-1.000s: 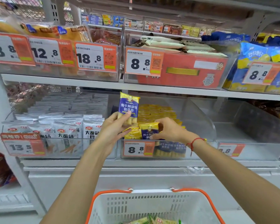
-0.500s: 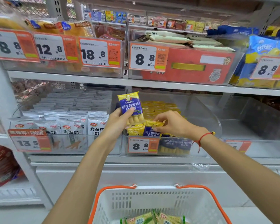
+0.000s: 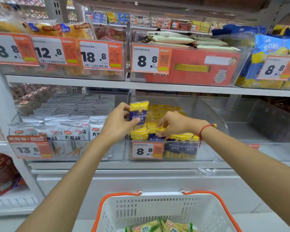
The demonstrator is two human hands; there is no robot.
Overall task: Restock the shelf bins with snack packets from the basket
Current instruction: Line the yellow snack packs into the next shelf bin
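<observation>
The shelf point(image 3: 90, 80) carried clear bins with orange price tags, and the middle bin point(image 3: 208, 114) on the lower shelf was filled with yellow-and-blue snack packets point(image 3: 181, 146). The left hand point(image 3: 119, 123) grasped one upright packet point(image 3: 139, 113) above the front left corner of this bin, with the thumb across its blue face, while the right hand point(image 3: 174, 123) pinched the top of a packet point(image 3: 155, 133) standing in the front row. The white basket point(image 3: 157, 208) with orange rim stood below, holding green-and-yellow packets point(image 3: 159, 226).
</observation>
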